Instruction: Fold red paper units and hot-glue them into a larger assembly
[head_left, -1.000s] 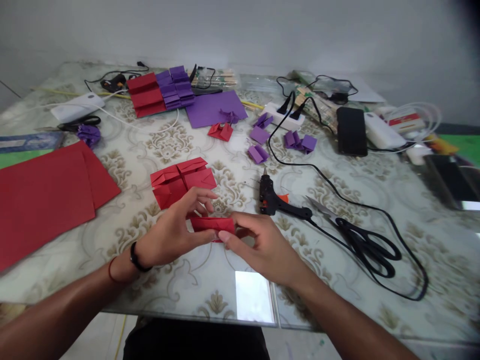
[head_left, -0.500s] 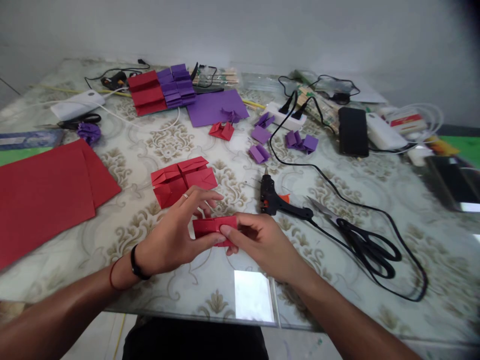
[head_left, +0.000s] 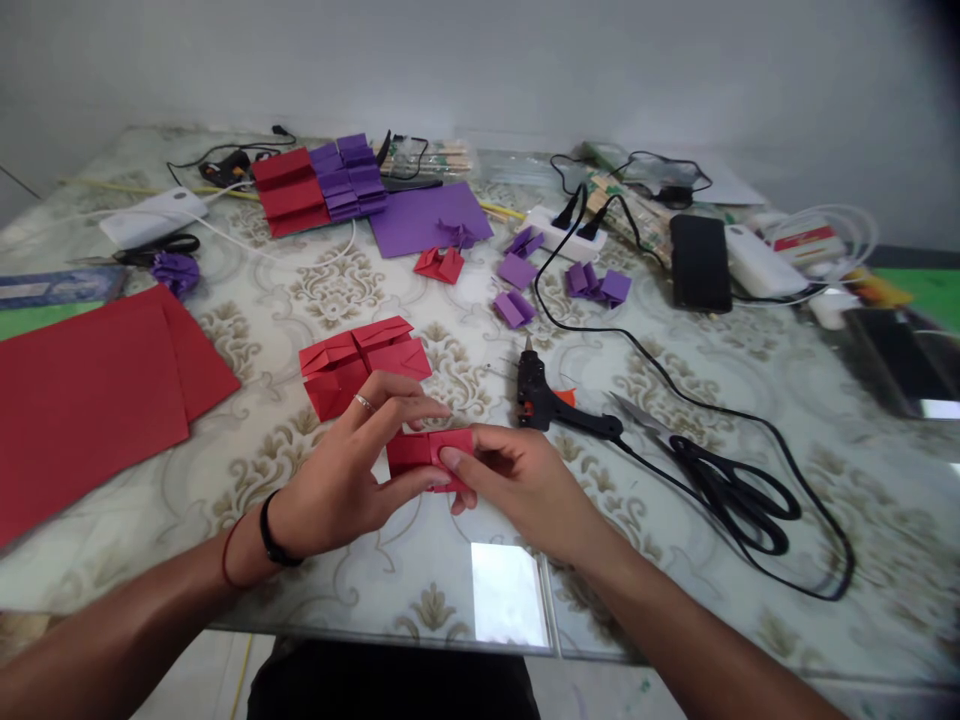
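A small folded piece of red paper [head_left: 409, 452] is held between both hands above the table's front. My left hand [head_left: 352, 460], wearing a ring, pinches its lower edge with the thumb while the other fingers arch over the top. My right hand [head_left: 517, 480] grips its right end, thumb pressed flat on the front face and fingers behind. Just beyond my left hand lies a larger creased red paper [head_left: 364, 360], partly covered by the fingers. To the right of my hands rest a black glue gun [head_left: 555, 395] and black-handled scissors [head_left: 720, 475].
Large red sheets [head_left: 90, 390] lie at the left. Small purple folded pieces [head_left: 514, 308], a red folded piece [head_left: 440, 264] and a purple sheet [head_left: 427, 220] sit farther back. A white power strip [head_left: 562, 232] feeds the glue gun's looping black cord [head_left: 675, 385]. A phone [head_left: 700, 262] lies right.
The left hand's upper fingers have shifted slightly over the red paper. Both hands keep their hold, and the camera view has moved a little.
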